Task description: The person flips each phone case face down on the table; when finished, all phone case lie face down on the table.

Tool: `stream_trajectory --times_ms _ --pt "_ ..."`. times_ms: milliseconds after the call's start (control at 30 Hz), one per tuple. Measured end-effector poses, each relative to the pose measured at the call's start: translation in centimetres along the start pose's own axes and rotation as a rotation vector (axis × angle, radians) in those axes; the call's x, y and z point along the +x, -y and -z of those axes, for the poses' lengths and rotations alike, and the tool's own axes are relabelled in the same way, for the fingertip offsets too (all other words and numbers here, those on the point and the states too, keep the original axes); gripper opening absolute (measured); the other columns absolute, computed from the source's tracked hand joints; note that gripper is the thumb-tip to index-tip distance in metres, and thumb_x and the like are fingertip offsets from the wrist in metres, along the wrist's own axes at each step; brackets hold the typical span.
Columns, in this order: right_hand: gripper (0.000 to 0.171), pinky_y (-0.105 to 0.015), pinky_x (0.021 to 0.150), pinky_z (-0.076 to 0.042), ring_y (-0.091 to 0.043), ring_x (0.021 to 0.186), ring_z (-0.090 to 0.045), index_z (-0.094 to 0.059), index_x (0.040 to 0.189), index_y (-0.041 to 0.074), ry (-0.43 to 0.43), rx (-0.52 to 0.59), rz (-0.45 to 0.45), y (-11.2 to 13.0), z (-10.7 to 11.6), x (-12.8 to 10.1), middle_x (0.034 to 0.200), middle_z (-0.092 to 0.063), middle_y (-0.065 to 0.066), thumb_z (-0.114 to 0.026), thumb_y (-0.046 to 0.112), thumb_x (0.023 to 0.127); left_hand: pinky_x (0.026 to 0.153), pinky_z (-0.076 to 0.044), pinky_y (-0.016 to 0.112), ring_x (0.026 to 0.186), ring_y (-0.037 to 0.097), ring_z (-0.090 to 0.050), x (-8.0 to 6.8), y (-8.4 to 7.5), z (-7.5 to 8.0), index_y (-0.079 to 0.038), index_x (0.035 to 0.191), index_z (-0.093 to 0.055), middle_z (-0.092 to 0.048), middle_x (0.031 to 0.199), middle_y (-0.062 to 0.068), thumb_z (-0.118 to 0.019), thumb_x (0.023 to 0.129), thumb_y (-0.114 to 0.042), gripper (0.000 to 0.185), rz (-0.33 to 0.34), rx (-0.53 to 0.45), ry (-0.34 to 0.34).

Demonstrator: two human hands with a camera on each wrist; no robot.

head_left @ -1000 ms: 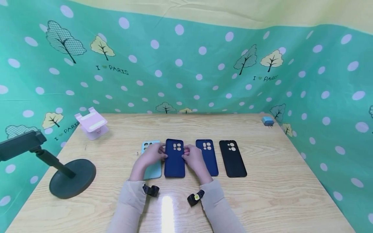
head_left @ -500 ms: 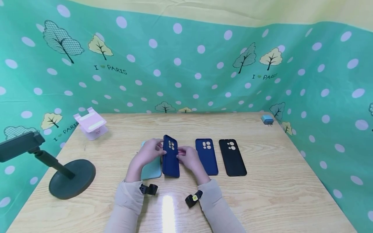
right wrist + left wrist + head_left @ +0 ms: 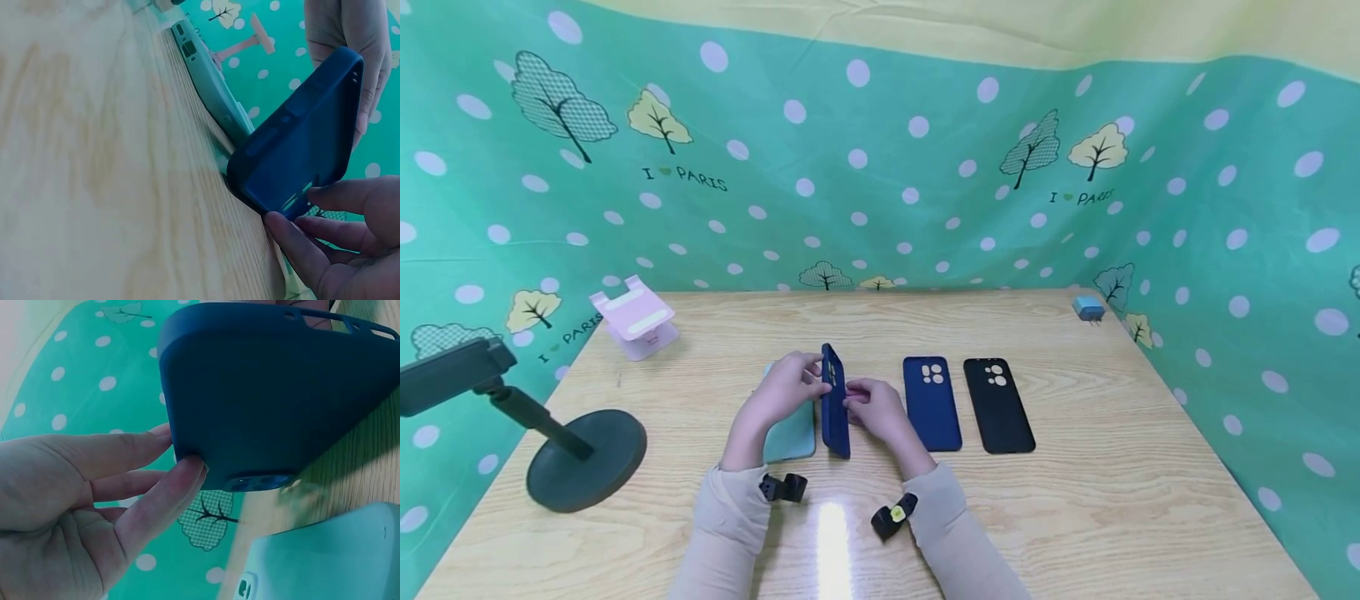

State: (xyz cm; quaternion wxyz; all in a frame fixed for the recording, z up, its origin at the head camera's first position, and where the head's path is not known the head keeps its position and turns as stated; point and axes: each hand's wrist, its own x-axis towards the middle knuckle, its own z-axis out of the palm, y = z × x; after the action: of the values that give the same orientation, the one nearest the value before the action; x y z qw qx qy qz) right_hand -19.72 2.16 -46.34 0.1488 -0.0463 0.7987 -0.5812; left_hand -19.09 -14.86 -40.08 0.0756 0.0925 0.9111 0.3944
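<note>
1. Your left hand (image 3: pixel 785 393) holds the dark blue phone case (image 3: pixel 834 400) at its far end, thumb and fingertips (image 3: pixel 181 478) pressed against the case's back and edge, the fingers only gently bent.
2. Your right hand (image 3: pixel 872 408) pinches the same case from the other side, thumb (image 3: pixel 294 240) under its lower edge and fingers curled round the rim near the camera cut-outs.
3. The dark blue phone case stands tilted up on one long edge, seen almost edge-on from the head view. Its lower edge rests on the desk (image 3: pixel 1075 517), and its hollow inside faces your right hand.
4. Just left of it, partly under your left hand, a mint green phone case (image 3: pixel 790 437) lies flat on the desk. The right wrist view shows the two cases close together at the base; whether they touch you cannot tell.
5. To the right of your hands, a second blue phone case (image 3: pixel 932 404) lies flat with its camera holes at the far end, and a black phone case (image 3: pixel 998 407) lies just beside that one, parallel to it.
6. Both forearms are in beige sleeves (image 3: pixel 722 533), each with a small black wrist camera (image 3: pixel 784 487) strapped on.
7. Farther out on the left, a dark phone stand (image 3: pixel 583 458) with a round base sits near the desk's edge, and a pink folding stand (image 3: pixel 636 317) sits towards the back left corner.
8. At the back right corner lies a small blue charger plug (image 3: pixel 1087 309). A green dotted backdrop (image 3: pixel 887 167) with trees surrounds the desk.
</note>
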Motion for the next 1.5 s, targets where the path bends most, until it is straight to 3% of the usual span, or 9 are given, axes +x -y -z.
stream_trajectory --times_ms 300,633,900,1300,1500 --pt "0.037 -0.034 0.082 -0.059 -0.034 0.107 -0.066 -0.052 0.129 -0.014 0.043 0.212 -0.016 0.1 -0.2 -0.4 0.124 -0.06 -0.029 -0.054 0.0 0.095 0.074 -0.057 0.033 0.096 0.029 -0.067 -0.1 -0.4 -0.2 0.007 0.136 -0.049 -0.062 0.111 0.022 -0.061 0.093 -0.005 0.047 -0.005 -0.03 -0.012" --pt "0.037 -0.035 0.084 -0.058 -0.025 0.1 -0.067 -0.055 0.13 -0.008 0.008 0.328 -0.076 1.3 0.5 -0.5 0.121 -0.061 -0.026 -0.054 0.011 0.098 0.073 -0.058 0.03 0.081 0.019 -0.068 0.2 -0.4 -0.6 0.01 0.138 -0.044 -0.063 0.107 0.021 -0.054 0.095 0.003 0.045 0.014 -0.084 0.035" --pt "0.037 -0.038 0.084 -0.059 -0.022 0.098 -0.066 -0.058 0.127 -0.006 0.012 0.276 -0.05 2.1 0.8 -0.7 0.123 -0.061 -0.022 -0.058 0.016 0.097 0.075 -0.059 0.033 0.092 0.026 -0.067 0.4 -0.1 -1.1 0.013 0.137 -0.045 -0.066 0.105 0.02 -0.053 0.095 0.003 0.043 0.0 -0.055 0.064" --pt "0.034 -0.034 0.076 -0.06 -0.022 0.096 -0.069 -0.062 0.123 -0.003 -0.04 0.125 -0.034 2.4 1.6 -0.9 0.119 -0.066 -0.02 -0.061 0.018 0.096 0.069 -0.057 0.028 0.078 0.019 -0.066 1.1 0.5 -2.1 0.017 0.13 -0.049 -0.069 0.093 0.016 -0.063 0.09 -0.003 0.046 -0.027 0.004 0.149" --pt "0.032 -0.035 0.075 -0.06 -0.023 0.095 -0.069 -0.065 0.119 -0.001 -0.089 0.024 -0.028 2.1 2.6 -0.9 0.114 -0.069 -0.019 -0.064 0.017 0.093 0.068 -0.056 0.028 0.075 0.017 -0.066 1.3 0.9 -2.6 0.015 0.13 -0.05 -0.068 0.094 0.015 -0.063 0.09 -0.003 0.046 0.004 0.019 0.182"
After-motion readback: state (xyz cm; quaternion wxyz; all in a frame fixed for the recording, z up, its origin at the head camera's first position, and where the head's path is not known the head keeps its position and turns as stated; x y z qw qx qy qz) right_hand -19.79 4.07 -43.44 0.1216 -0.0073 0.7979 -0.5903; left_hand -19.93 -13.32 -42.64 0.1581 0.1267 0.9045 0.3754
